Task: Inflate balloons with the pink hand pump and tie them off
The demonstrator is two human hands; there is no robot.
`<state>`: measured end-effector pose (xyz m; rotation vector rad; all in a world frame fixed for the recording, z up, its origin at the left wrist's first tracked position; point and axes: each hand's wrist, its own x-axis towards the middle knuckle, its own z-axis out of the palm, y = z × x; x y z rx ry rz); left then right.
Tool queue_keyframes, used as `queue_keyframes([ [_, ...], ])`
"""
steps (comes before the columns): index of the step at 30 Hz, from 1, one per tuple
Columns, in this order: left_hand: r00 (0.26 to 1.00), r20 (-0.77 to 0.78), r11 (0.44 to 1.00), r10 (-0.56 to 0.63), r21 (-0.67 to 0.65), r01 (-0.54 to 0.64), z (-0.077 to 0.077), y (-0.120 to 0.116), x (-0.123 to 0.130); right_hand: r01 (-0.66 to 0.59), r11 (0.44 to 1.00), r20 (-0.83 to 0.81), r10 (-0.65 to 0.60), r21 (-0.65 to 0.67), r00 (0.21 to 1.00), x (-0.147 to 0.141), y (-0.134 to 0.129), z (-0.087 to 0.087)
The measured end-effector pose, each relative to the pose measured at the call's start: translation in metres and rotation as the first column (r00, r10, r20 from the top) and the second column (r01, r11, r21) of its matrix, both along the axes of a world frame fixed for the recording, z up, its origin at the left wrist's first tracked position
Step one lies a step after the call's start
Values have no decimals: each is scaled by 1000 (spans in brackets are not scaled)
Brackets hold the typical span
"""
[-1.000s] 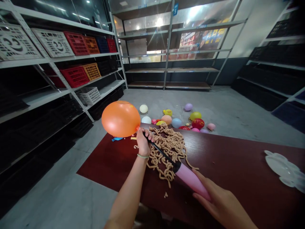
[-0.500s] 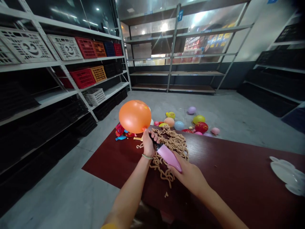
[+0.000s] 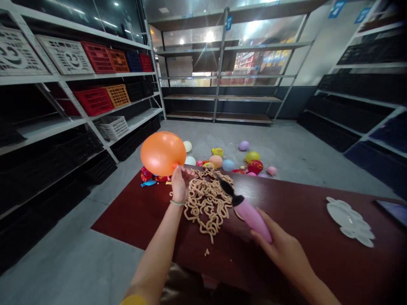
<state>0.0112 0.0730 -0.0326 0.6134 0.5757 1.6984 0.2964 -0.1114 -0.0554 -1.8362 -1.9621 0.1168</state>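
An inflated orange balloon point(image 3: 163, 153) is pinched at its neck by my left hand point(image 3: 180, 186), over the far left part of the table. My right hand point(image 3: 276, 237) is closed around the pink body of a balloon hand pump point(image 3: 252, 218). Its black nozzle end points up and left, apart from the balloon. Between my hands a tangled heap of tan, noodle-like strands point(image 3: 208, 201) lies on the dark red table point(image 3: 286, 212). Uninflated balloons point(image 3: 148, 183), red and blue, lie partly hidden behind the orange balloon.
Several inflated balloons point(image 3: 252, 156) rest on the floor beyond the table. A white scalloped plate point(image 3: 349, 220) lies at the table's right, beside a dark flat device point(image 3: 392, 214). Shelves with crates point(image 3: 95, 101) stand left; metal racks point(image 3: 219, 97) stand at the back.
The pump has come away from the balloon's neck and moved right with my right hand. My left hand keeps hold of the balloon. The view has turned slightly to the right.
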Motion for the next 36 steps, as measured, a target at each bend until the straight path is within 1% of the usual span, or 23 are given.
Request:
queue_keyframes([
  [2,998,-63,1000,4,15,-3,5,0,-2,104,994,40,-105,24,994,12,12,10],
  [3,996,-94,1000,4,18,-2,7,-1,-3,113,993,72,-115,31,991,15,21,16],
  [5,989,-148,1000,-1,31,6,12,-2,-4,55,998,138,-61,41,989,18,46,24],
  [7,982,-189,999,-1,46,10,15,-3,-7,-52,996,223,36,66,974,12,72,27],
  [8,977,-211,999,4,52,8,16,-3,-8,-81,994,274,56,79,960,7,84,25],
  [10,961,-275,998,2,62,16,13,-1,-12,-92,991,323,58,94,945,-8,106,19],
  [14,888,-455,993,-58,65,99,-4,6,-17,-129,984,269,92,125,959,-44,136,2],
  [16,868,-491,992,-71,60,115,-14,8,-18,-138,981,252,101,133,962,-55,146,-6],
  [20,862,-496,988,-103,49,147,-27,7,-17,-151,979,237,116,136,965,-61,152,-23],
  [22,849,-512,984,-129,38,173,-31,4,-15,-150,978,225,116,143,968,-59,151,-30],
  [24,834,-530,982,-151,16,188,-33,0,-11,-149,972,198,113,180,974,-58,148,-35],
  [28,801,-563,974,-203,-37,222,-32,-9,-2,-153,948,133,120,279,984,-57,143,-36],
  [31,786,-574,969,-231,-62,240,-30,-13,1,-154,945,98,131,290,986,-53,142,-36],
  [34,798,-549,966,-249,-79,248,-29,-16,1,-157,945,73,141,289,987,-49,142,-37],
  [36,790,-562,968,-245,-90,236,-29,-16,0,-157,944,65,144,289,987,-47,142,-39],
])
